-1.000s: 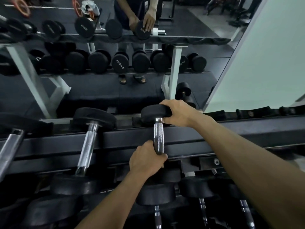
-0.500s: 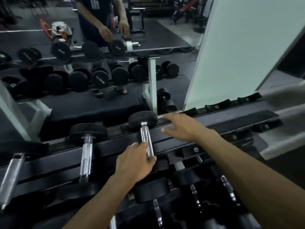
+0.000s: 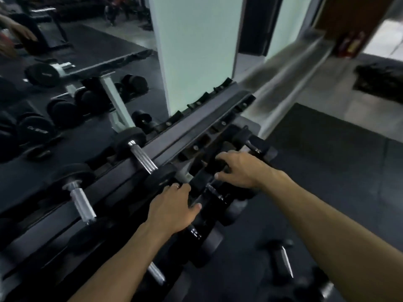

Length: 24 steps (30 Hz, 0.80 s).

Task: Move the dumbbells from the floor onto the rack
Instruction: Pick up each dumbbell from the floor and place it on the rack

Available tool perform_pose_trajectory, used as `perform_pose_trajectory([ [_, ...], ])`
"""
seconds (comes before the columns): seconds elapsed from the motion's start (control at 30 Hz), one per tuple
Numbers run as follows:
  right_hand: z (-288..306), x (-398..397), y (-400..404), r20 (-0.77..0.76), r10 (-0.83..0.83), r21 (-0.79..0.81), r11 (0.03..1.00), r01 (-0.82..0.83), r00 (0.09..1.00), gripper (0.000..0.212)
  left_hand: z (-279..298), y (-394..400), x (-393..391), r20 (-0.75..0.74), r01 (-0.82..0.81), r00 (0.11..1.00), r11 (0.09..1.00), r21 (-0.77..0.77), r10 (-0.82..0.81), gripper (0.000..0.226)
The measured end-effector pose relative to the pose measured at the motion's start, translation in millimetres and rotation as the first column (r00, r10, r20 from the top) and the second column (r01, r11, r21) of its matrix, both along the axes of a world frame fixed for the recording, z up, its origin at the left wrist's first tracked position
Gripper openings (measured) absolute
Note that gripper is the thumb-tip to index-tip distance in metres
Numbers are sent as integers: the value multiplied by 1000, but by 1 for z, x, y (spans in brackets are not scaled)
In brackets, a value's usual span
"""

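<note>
Two dumbbells are seated on the top tier of the rack: one just left of the hands, another further left. The left hand is held over the rack's front edge with fingers loosely extended and nothing gripped; a ring is seen on one finger. The right hand is reached toward the lower tier with fingers spread, nothing visibly held. One dumbbell on the floor is seen near the rack's base, blurred. A mirror is noted behind the rack.
</note>
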State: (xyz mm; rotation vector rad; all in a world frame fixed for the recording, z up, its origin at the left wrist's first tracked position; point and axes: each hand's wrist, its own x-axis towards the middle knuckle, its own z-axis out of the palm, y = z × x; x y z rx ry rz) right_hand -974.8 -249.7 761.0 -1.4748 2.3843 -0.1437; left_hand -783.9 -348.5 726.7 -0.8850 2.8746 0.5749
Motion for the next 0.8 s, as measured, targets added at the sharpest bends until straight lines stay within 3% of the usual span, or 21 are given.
perform_pose_trajectory([
  [0.37,-68,-32,243,108,-367,128,927,353,924,66,-45,187,-77,130,352,926,935,39,-354,54],
  [0.57,-138,-72,364,154,-405,186,908,376,901,67,-105,309,-117,218,425,873,899,101,-437,55],
  [0.8,-260,-101,445,239,-413,263,899,351,879,60,-226,395,-126,402,449,773,871,199,-491,52],
])
